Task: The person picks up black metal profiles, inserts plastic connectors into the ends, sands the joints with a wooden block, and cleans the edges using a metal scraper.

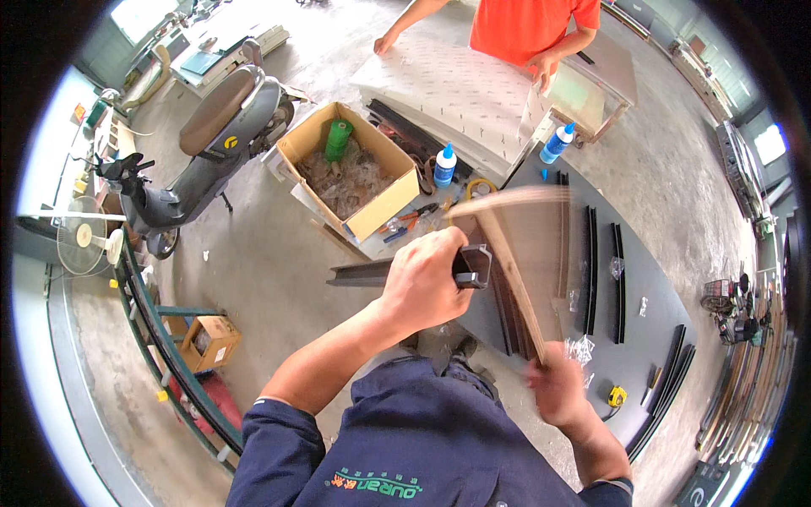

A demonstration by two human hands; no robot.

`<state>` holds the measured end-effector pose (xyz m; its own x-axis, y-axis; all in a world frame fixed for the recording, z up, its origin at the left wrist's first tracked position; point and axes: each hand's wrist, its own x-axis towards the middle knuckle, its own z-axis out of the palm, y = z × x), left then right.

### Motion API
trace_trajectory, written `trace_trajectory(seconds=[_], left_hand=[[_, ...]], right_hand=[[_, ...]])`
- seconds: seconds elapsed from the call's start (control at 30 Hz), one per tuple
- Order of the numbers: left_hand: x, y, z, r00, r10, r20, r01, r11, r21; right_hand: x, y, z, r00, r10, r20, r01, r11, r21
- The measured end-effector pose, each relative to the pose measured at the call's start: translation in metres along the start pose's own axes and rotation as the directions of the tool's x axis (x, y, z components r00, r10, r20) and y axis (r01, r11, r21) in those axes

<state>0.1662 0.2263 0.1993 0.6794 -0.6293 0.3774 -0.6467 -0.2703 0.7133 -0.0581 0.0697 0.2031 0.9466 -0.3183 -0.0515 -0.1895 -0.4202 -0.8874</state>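
Observation:
My left hand (427, 279) is closed around a dark metal channel profile (361, 273), held level in front of my body. The profile's hollow end sticks out just right of my fist, and its long part runs left. My right hand (557, 384) grips the lower end of a hammer's wooden handle (517, 283). The hammer stands tilted, its head beyond and to the right of the profile's end. Motion smears the head and my right hand, so the head's exact shape is unclear. A gap shows between hammer and profile.
Dark profiles (590, 270), a yellow tape measure (617, 395) and a blue-and-white bottle (557, 144) lie or stand on the grey table (646, 291). An open cardboard box (384, 207) sits ahead. Beyond, a person in orange (532, 29) leans over a white-covered stack. A scooter (203, 152) stands left.

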Motion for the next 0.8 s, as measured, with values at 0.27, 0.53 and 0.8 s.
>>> trace_trajectory(seconds=[0.27,0.53,0.8], left_hand=[[0.006,0.001,0.002,0.992,0.057,-0.112,-0.046,0.993,0.106],[0.015,0.004,-0.005,0.981,-0.009,-0.195,0.027,0.996,0.089],[0.004,-0.003,-0.005,0.978,-0.046,-0.204,0.069,0.992,0.105]], right_hand=[[0.008,-0.017,-0.002,0.978,-0.198,-0.066,0.203,0.976,0.076],[0.015,-0.022,0.008,0.951,-0.002,-0.310,0.145,0.887,0.439],[0.026,-0.015,0.001,0.981,-0.101,-0.167,0.155,0.922,0.354]])
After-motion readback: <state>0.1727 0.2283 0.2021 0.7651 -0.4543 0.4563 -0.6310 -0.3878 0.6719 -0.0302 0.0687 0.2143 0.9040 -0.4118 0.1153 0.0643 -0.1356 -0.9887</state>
